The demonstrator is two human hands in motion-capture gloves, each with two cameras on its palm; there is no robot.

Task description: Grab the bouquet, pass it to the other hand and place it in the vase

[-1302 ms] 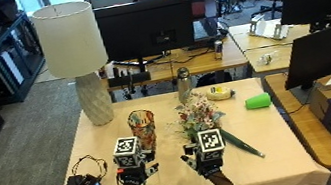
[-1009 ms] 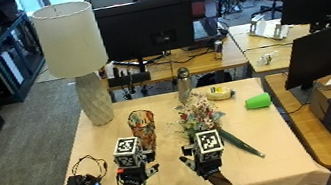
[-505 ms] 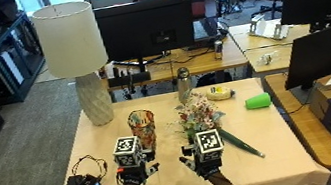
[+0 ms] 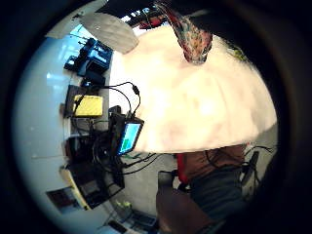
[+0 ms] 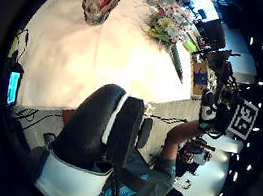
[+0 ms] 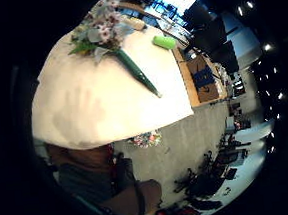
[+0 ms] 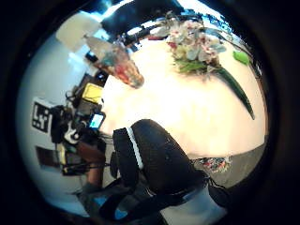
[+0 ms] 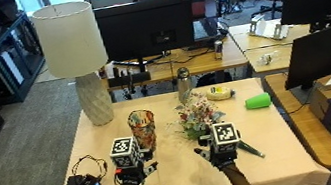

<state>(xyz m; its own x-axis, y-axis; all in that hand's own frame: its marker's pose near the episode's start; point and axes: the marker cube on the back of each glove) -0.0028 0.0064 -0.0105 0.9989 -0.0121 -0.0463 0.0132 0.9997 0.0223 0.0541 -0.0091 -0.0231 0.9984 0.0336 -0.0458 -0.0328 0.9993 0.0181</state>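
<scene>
Near the table's front edge the left hand hovers with fingers spread, holding nothing, just before the patterned vase. Mid-table the bouquet lies on its side. Beside its stem the right hand hovers, relaxed and empty.

— Can you see the fingers of the left hand or right hand?
— No, they are hidden from above.
— And the bouquet?
— Its stem disappears behind the right hand at lower centre, perhaps passing under it. The vase is cut off at one palm view's dark rim.
</scene>
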